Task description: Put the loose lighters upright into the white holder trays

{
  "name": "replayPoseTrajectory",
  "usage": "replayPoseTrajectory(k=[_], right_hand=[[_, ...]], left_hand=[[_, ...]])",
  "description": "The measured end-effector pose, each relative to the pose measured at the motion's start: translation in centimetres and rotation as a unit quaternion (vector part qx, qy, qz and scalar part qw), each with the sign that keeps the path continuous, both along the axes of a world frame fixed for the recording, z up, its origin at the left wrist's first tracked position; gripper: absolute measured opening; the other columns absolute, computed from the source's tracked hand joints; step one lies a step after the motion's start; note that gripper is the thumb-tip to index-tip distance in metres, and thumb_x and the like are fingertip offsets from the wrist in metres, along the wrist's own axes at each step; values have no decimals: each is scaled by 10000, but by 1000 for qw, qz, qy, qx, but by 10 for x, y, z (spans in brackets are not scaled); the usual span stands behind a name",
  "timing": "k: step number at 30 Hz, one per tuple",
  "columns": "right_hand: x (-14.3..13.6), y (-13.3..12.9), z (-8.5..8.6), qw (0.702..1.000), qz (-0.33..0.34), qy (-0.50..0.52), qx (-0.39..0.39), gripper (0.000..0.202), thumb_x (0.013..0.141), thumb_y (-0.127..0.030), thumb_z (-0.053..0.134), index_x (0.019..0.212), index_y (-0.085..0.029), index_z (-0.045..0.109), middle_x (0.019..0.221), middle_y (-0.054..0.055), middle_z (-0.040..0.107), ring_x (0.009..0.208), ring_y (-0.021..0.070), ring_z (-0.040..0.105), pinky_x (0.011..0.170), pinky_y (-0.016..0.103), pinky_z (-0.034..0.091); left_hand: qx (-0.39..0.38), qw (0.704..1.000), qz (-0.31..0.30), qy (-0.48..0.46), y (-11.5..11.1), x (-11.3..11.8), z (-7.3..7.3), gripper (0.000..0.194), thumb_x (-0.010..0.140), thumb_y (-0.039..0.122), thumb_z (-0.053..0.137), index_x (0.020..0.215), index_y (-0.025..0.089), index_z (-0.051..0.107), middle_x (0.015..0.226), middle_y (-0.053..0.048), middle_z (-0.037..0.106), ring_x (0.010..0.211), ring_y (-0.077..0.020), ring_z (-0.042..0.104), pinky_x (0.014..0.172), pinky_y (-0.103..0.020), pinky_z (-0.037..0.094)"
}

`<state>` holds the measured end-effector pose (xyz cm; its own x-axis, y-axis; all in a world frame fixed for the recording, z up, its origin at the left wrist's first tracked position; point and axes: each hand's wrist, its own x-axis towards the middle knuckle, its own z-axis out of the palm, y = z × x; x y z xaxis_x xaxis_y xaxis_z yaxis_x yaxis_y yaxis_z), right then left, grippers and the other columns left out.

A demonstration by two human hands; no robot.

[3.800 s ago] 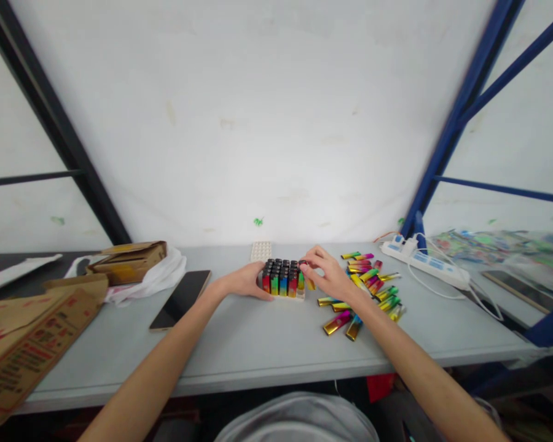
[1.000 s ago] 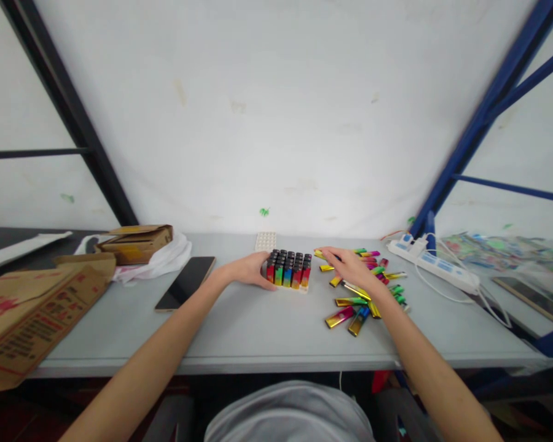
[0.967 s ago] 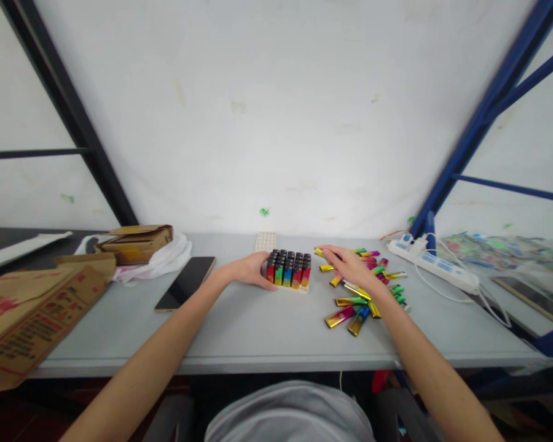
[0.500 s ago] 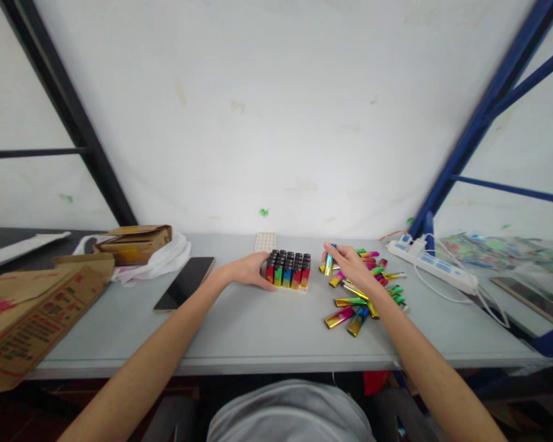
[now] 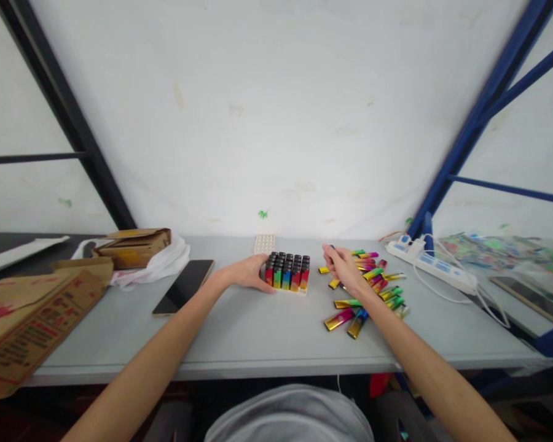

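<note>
Lighters (image 5: 287, 279) with black tops and shiny rainbow-coloured bodies stand upright in tight rows in a white holder (image 5: 302, 292) near the middle of the table. My left hand (image 5: 253, 272) grips the left side of this block, thumb at the front corner and the other fingers reaching behind. Off to the right, my right hand (image 5: 342, 267) is closed around a single lighter (image 5: 332, 247); only its dark blue end shows above the fingers. Beneath and beside that hand lies a loose pile of metallic lighters (image 5: 339, 319), pointing in various directions.
Behind the block lies a white holder with round holes (image 5: 264, 243). A dark phone or tablet (image 5: 184, 287), a white plastic bag (image 5: 177, 252) and cardboard boxes (image 5: 46, 307) occupy the left side. At the right are a white power strip (image 5: 435, 268) and its cables.
The lighter in my right hand has turned, so its shiny body is now hidden by the fingers. My left hand stays on the block.
</note>
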<state>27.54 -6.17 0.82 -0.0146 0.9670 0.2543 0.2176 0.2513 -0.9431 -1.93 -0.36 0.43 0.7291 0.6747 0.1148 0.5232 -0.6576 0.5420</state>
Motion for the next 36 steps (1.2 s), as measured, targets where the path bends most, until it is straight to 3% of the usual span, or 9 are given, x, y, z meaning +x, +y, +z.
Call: replayPoseTrajectory(k=[8, 16, 24, 28, 32, 34, 36], right_hand=[[0, -1, -6, 993, -10, -87, 76, 362, 882, -477, 441, 621, -235, 376, 539, -37, 369, 493, 118, 337, 458, 247, 276], [-8, -7, -1, 967, -49, -205, 144, 476, 926, -559, 424, 596, -231, 321, 566, -29, 345, 578, 134, 351, 565, 274, 285], [-7, -7, -2, 967, -23, -208, 145, 311, 898, -378, 411, 628, -222, 419, 575, -20, 458, 596, 149, 437, 598, 275, 332], [-5, -8, 1, 963, -36, -218, 153, 318, 957, -460, 433, 771, -216, 516, 636, -21, 514, 626, 158, 480, 625, 278, 362], [-3, -10, 2, 975, 10, -189, 115, 346, 1007, -548, 383, 999, -236, 532, 664, -34, 560, 540, 146, 504, 558, 265, 391], [-2, -12, 5, 979, 55, -169, 98, 362, 1016, -562, 362, 1019, -242, 531, 696, -24, 591, 494, 137, 500, 512, 261, 404], [-2, -15, 10, 975, 77, -172, 119, 369, 1006, -562, 403, 997, -232, 567, 782, 15, 639, 570, 150, 561, 548, 268, 457]], left_hand=[[1, 1000, 4, -3, 0, 0, 0, 755, 600, 505, 866, 1226, 171, 607, 1198, -95, 696, 1067, -294, 652, 951, -397, 519], [3, 1000, 0, -2, -1, 1, 0, 781, 605, 513, 861, 1253, 167, 594, 1214, -96, 696, 1100, -313, 645, 970, -410, 516], [7, 1000, 1, -3, -1, 2, 1, 741, 602, 518, 859, 1211, 178, 609, 1161, -77, 711, 1050, -300, 662, 945, -395, 527], [1, 1000, 2, 0, -2, 2, 2, 736, 598, 511, 861, 1203, 176, 609, 1167, -82, 708, 1043, -299, 666, 942, -393, 529], [-7, 1000, 8, 0, -2, 2, 2, 776, 591, 519, 861, 1233, 169, 602, 1184, -91, 705, 1083, -318, 655, 964, -410, 519], [-6, 1000, 8, 3, -3, 2, 2, 772, 594, 517, 861, 1232, 169, 602, 1185, -91, 705, 1087, -318, 653, 964, -408, 519], [0, 1000, 4, 1, -3, 2, 2, 744, 603, 508, 860, 1219, 175, 608, 1177, -85, 708, 1068, -306, 657, 953, -398, 523]])
